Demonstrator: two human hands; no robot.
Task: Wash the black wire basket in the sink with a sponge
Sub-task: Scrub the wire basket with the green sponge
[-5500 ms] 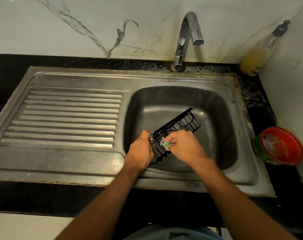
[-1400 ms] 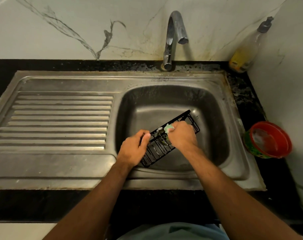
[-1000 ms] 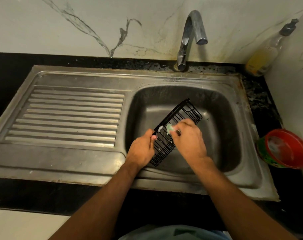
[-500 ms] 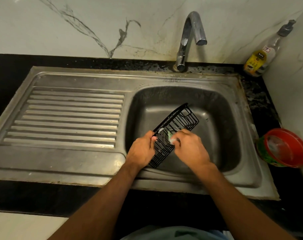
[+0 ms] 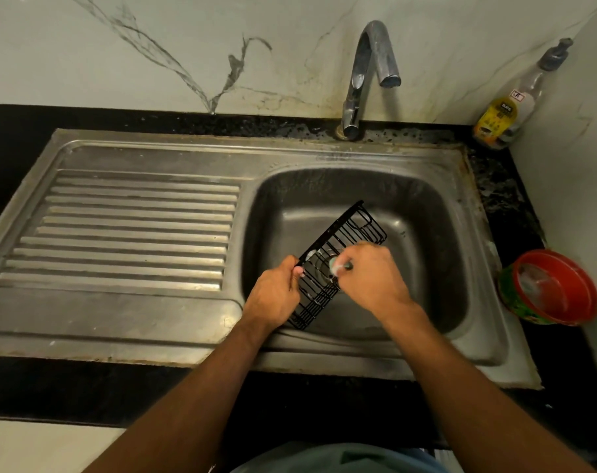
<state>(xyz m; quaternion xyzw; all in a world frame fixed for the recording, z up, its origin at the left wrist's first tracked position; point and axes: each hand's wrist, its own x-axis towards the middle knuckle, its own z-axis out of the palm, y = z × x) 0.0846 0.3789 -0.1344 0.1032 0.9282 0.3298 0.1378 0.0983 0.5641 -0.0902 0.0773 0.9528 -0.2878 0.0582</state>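
Observation:
A black wire basket (image 5: 353,230) is held tilted over the steel sink basin (image 5: 423,233), its long axis running from near left to far right. My left hand (image 5: 274,295) grips the basket's left rim near its lower end. My right hand (image 5: 370,278) holds a small pale green sponge (image 5: 336,266) and presses it against the basket's wires near the middle. Most of the sponge is hidden under my fingers.
A ribbed steel draining board (image 5: 126,230) lies left of the basin. The tap (image 5: 365,76) stands behind it, with no water running. A dish soap bottle (image 5: 508,107) stands at the back right corner. A red round tub (image 5: 553,286) sits on the black counter at right.
The sponge hand has slid back and forth along the basket, now sitting near its middle. My left hand has kept its grip on the rim throughout.

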